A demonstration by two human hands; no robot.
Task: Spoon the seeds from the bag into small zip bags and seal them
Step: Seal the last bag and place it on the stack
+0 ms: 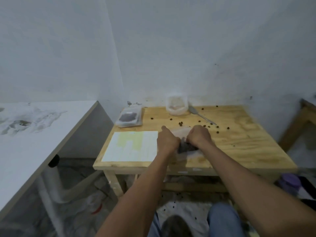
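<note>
Both hands pinch a small zip bag [186, 148] of dark seeds low over the worktop [248, 142], the left hand [168, 140] at its left edge and the right hand [199, 136] at its top. It sits between them, touching both. To seal well, I'd run fingertips firmly along the whole strip, keeping seeds clear of it.
</note>
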